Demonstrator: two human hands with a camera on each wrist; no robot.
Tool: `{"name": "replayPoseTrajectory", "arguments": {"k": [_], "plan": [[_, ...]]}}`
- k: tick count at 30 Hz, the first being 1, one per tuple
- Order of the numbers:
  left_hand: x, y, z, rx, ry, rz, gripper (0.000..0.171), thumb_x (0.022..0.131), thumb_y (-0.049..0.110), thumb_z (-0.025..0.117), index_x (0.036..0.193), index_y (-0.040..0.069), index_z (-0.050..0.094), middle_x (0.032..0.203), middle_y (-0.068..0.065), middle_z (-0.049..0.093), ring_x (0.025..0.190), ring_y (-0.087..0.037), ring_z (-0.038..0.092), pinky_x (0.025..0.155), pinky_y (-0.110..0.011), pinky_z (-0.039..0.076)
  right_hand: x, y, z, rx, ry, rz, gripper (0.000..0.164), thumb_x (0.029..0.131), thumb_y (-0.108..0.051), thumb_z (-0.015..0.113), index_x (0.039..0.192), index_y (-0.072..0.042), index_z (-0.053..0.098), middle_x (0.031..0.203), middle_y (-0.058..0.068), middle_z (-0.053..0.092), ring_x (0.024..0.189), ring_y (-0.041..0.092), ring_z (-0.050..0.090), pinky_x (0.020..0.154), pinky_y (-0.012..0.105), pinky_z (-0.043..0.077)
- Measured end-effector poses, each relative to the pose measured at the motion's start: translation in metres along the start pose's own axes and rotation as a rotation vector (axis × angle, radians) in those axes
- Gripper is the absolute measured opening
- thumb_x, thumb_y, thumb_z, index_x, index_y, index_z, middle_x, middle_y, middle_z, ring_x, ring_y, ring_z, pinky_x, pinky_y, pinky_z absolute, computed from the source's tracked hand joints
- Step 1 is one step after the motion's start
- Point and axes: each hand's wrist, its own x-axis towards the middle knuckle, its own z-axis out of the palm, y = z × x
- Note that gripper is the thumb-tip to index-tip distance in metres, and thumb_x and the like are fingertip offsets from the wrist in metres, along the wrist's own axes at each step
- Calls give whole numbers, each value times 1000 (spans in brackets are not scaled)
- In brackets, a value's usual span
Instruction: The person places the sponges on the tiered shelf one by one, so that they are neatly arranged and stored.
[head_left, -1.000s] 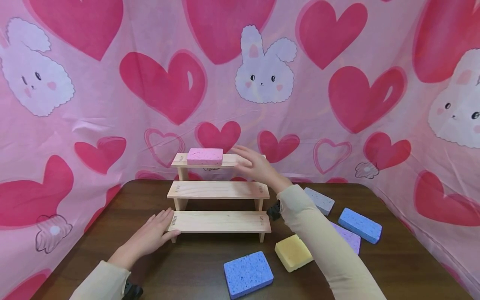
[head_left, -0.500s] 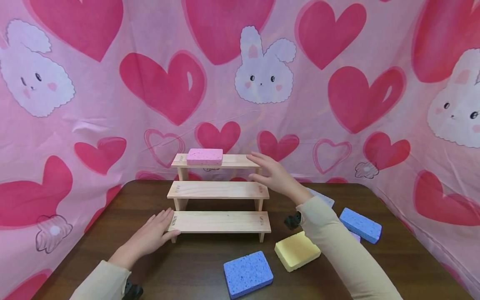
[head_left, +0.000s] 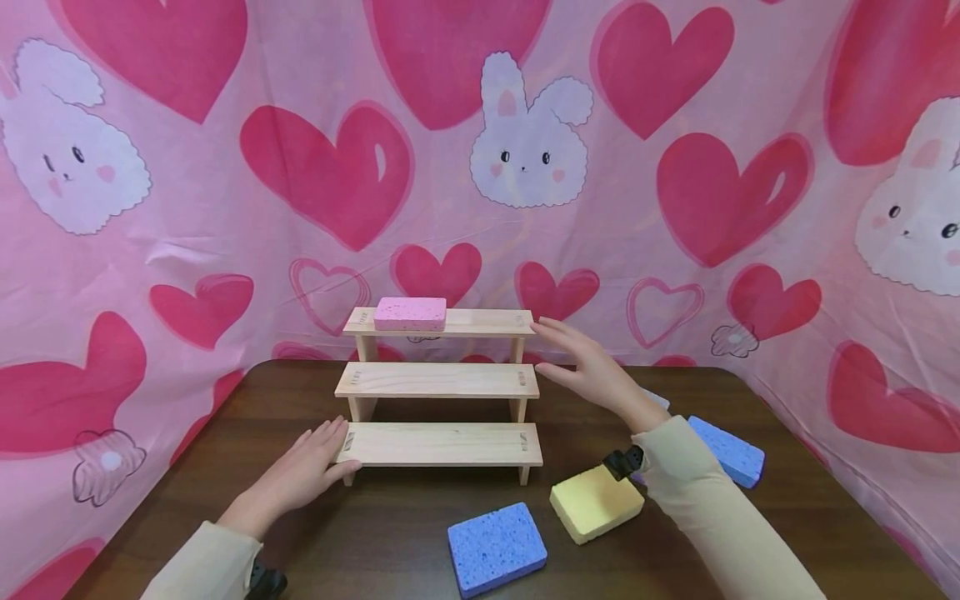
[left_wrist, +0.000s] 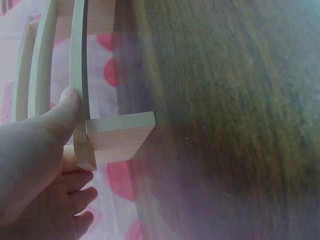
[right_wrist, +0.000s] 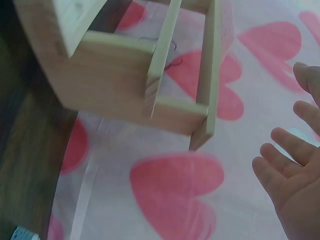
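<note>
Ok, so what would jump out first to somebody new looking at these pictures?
Probably the pink backdrop, covered in hearts and rabbits, behind the table. On the table stands a three-step wooden rack, with a pink sponge on its top step. Nearer the camera lie a blue sponge and a yellow sponge.

The stand [head_left: 437, 380] on the table [head_left: 367, 542] bears one sponge [head_left: 410, 314] top left, with other sponges [head_left: 498, 548] in front and right.

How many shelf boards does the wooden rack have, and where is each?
3. The top board carries the pink sponge; the middle board sits below it; the bottom board is lowest, with the left hand at its left end. None is hidden.
</note>
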Motion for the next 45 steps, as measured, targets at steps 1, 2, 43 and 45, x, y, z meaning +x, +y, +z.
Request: {"name": "replayPoseTrajectory", "arguments": {"k": [1,2,43,45], "plan": [[0,0,0,0,1,1,69,85,32,64,129,-16,40,132,-33,39,124,-47,32,100,-59,22,-3,2,-2,5,1,15,60,81,-12,71,135,-4,46,141,14,38,130,30,33,100,52,30],[0,0,0,0,2,2,69,85,32,64,129,-16,40,132,-33,39,124,-47,32,100,-59,23,-7,5,-3,7,4,31,60,82,-13,71,135,-5,46,141,13,38,130,29,32,100,51,31],[-1,2,0,24,22,25,68,85,33,64,127,-16,42,130,-33,41,122,-47,36,98,-59,26,-116,123,-29,-22,-40,576,65,88,-33,62,137,3,37,135,30,36,121,49,34,93,63,30],[-1,3,-1,22,16,21,68,85,33,64,128,-16,42,130,-33,41,122,-47,36,98,-59,26,-119,127,-28,-20,-59,586,66,88,-33,63,137,3,38,135,31,37,119,49,37,92,62,32]]}}
